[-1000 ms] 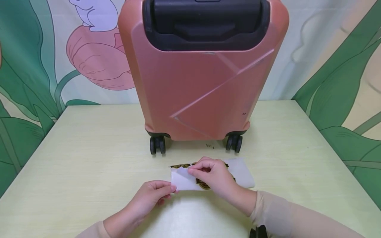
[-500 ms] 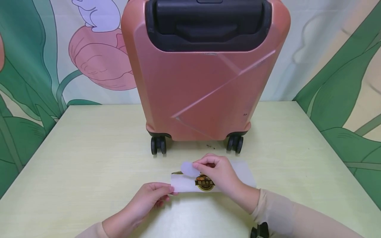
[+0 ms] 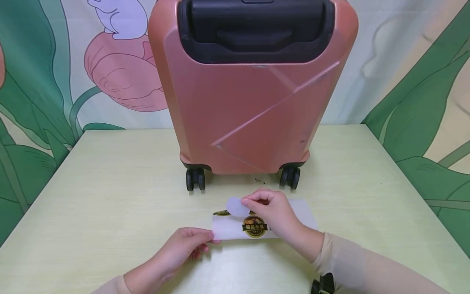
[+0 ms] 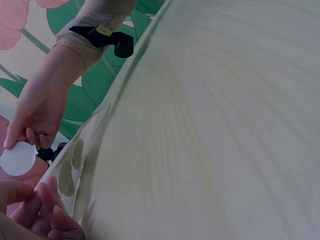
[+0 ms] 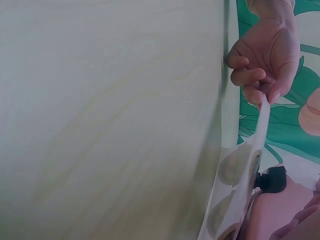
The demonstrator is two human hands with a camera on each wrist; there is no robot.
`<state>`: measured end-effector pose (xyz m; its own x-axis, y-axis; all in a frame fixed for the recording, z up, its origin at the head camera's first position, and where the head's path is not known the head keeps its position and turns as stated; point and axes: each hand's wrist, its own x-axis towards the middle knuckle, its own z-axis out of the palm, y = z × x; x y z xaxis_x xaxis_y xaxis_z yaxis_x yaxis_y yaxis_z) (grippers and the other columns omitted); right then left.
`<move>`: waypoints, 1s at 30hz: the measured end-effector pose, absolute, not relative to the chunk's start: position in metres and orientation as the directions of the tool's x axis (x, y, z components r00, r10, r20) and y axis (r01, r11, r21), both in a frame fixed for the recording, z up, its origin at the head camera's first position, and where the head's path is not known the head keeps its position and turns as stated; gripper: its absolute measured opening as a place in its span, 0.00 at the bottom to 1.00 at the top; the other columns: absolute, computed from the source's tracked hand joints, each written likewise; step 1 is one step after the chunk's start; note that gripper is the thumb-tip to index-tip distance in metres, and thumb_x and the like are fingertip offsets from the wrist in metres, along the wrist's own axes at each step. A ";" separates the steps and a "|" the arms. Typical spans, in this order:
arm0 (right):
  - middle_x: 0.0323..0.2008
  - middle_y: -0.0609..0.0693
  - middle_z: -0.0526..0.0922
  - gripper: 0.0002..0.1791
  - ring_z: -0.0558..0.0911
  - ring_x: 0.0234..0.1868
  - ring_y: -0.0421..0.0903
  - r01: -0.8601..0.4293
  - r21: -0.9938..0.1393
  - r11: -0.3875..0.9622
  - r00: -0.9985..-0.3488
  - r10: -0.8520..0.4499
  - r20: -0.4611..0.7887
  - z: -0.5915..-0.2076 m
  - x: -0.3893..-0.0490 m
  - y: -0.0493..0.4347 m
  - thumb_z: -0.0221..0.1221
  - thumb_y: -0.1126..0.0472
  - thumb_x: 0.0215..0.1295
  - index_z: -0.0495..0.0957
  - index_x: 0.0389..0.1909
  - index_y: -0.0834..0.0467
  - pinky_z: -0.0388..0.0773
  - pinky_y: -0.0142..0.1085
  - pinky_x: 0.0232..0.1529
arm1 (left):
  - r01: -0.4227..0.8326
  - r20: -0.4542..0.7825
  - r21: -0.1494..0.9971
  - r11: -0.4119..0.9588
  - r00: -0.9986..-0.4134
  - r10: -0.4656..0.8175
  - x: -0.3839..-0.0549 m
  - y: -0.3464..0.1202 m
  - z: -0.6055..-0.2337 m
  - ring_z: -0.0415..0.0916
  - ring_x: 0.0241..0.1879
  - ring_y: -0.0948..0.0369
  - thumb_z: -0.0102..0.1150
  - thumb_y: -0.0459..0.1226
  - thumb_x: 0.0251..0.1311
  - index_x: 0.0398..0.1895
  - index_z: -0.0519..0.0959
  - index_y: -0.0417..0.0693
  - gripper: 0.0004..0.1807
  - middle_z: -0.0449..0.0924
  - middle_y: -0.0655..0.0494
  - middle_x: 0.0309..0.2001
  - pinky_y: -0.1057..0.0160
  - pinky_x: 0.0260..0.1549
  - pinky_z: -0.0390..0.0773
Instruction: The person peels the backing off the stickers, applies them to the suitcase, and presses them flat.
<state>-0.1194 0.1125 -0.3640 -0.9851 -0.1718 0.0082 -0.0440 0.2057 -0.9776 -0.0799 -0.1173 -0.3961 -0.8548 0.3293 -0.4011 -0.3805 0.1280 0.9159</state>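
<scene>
In the head view my left hand [image 3: 185, 247] pinches the left end of a white sticker sheet [image 3: 227, 229] between thumb and fingers. Black-and-gold round stickers [image 3: 255, 226] are printed along the sheet. My right hand [image 3: 275, 212] pinches one peeled sticker [image 3: 237, 207] by its right edge, its plain white back toward me, above the sheet. The left wrist view shows that sticker [image 4: 19, 160] as a disc with small side tabs, hanging from the fingertips. Part of the sheet lies hidden behind my right hand. In the right wrist view the sheet [image 5: 262, 125] appears nearly edge-on.
A pink hard-shell suitcase [image 3: 249, 114] stands upright on the pale table [image 3: 110, 196], just beyond the sheet, on black wheels [image 3: 195, 179]. A curtain [image 3: 125, 81] with painted leaves hangs behind. A black device [image 3: 323, 282] is at the right forearm.
My right hand has lifted the sticker up off the sheet and moved slightly right and away, uncovering the black-and-gold sticker below. My left hand has kept its hold on the sheet's end.
</scene>
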 end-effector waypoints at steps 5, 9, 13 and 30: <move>0.30 0.52 0.80 0.05 0.77 0.31 0.42 -0.047 -0.980 0.194 -0.986 -0.167 0.014 -0.364 -0.120 0.114 0.64 0.67 0.56 0.84 0.32 0.66 0.77 0.32 0.34 | -0.374 -0.403 0.915 0.151 -0.826 0.394 -0.079 -0.120 -0.397 0.68 0.23 0.65 0.54 0.40 0.63 0.42 0.81 0.31 0.18 0.80 0.57 0.25 0.71 0.22 0.67; 0.31 0.52 0.80 0.05 0.77 0.31 0.42 -0.050 -0.980 0.193 -0.987 -0.162 0.018 -0.364 -0.120 0.114 0.64 0.67 0.56 0.84 0.31 0.66 0.76 0.31 0.34 | -0.369 -0.401 0.916 0.159 -0.805 0.437 -0.078 -0.123 -0.396 0.69 0.25 0.65 0.53 0.41 0.63 0.44 0.80 0.32 0.19 0.81 0.56 0.30 0.71 0.23 0.68; 0.31 0.51 0.81 0.05 0.78 0.32 0.43 -0.040 -0.981 0.189 -0.987 -0.160 0.010 -0.364 -0.120 0.115 0.64 0.67 0.56 0.84 0.32 0.66 0.77 0.32 0.35 | -0.368 -0.400 0.916 0.161 -0.791 0.463 -0.077 -0.125 -0.394 0.72 0.27 0.65 0.54 0.42 0.63 0.49 0.78 0.32 0.21 0.82 0.53 0.37 0.71 0.24 0.69; 0.32 0.51 0.81 0.06 0.77 0.34 0.43 -0.044 -0.980 0.193 -0.987 -0.161 0.012 -0.363 -0.120 0.118 0.64 0.67 0.56 0.83 0.32 0.66 0.73 0.28 0.33 | -0.343 -0.390 0.921 0.186 -0.816 0.425 -0.078 -0.134 -0.387 0.76 0.31 0.61 0.52 0.41 0.64 0.59 0.70 0.33 0.25 0.82 0.50 0.43 0.67 0.26 0.71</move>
